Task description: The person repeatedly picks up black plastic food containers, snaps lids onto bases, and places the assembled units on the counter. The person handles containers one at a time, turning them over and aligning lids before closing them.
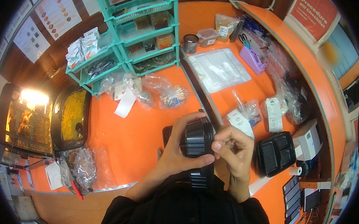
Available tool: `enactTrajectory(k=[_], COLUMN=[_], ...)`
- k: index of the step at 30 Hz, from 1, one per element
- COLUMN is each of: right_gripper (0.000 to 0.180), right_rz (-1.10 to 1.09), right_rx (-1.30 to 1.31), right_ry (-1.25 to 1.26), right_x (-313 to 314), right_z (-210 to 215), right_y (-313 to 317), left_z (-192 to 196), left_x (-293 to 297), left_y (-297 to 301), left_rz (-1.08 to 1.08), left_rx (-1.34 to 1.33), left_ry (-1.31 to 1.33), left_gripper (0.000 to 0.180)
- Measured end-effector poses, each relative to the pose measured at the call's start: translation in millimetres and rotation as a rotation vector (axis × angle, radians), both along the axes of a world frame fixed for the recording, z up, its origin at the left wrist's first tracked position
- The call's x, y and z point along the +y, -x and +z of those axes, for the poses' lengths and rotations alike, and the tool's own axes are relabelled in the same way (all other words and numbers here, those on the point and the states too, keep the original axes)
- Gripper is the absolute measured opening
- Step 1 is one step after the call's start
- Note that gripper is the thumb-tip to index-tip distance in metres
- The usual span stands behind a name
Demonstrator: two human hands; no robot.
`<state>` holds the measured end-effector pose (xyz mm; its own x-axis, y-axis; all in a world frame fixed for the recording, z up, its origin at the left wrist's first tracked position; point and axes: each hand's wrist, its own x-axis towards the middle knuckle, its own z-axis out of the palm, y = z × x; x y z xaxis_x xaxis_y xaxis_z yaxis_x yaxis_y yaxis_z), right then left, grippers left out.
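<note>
The left hand [176, 155] grips the black container stack [196, 142], fingers over the far part and thumb across the near side; the right hand [235, 154] has thumb and forefinger pinched at the stack's rim edge, the other fingers curled in. The stack is held up in front of the dark-clothed chest, above the surface [122, 149]; it appears to be several nested trays, judging by the layered rims. It should be light and thin-walled, springy rather than rigid, smooth enough to slip, and likelier to bend or crack than bear a hard squeeze; the ribbed walls suit a broad hold, the rim lip a fingertip pinch. It is turned on its side, rims facing right and bases left; its long axis runs away from the chest. Further right, a black compartment tray [276, 154] lies on the surface; beyond the hands are a white paper slip [273, 115] and a purple tape dispenser [252, 60]; far left stands a tray of yellow food [73, 113].
</note>
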<state>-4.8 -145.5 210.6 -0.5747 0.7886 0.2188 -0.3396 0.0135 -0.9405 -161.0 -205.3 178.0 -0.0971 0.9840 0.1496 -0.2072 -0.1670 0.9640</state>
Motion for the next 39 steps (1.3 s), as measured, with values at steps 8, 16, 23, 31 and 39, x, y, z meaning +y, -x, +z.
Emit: enactTrajectory(k=[8, 16, 23, 31, 39], right_gripper=[0.008, 0.011, 0.014, 0.013, 0.012], right_rz=[0.006, -0.014, -0.028, 0.037, 0.025], right_rx=[0.004, -0.055, -0.027, -0.049, -0.038], right_ry=[0.015, -0.058, -0.046, -0.052, -0.031], right_x=[-0.3, 0.1, -1.7, -0.5, 0.4], right_z=[3.1, 4.3, 3.9, 7.7, 10.4], right_y=[0.1, -2.9, 0.8, -2.9, -0.8], left_z=[-5.1, 1.1, 4.2, 0.1, 0.3], left_x=[1.7, -1.2, -1.9, -1.8, -0.2], left_y=[-0.6, -0.8, -2.4, -1.0, -0.2], left_rz=[0.009, 0.018, 0.01, 0.011, 0.013], left_rx=[-0.001, 0.017, -0.005, 0.02, 0.005], left_ry=[-0.018, 0.013, 0.025, 0.006, 0.002], left_gripper=[0.083, 0.085, 0.088, 0.089, 0.089])
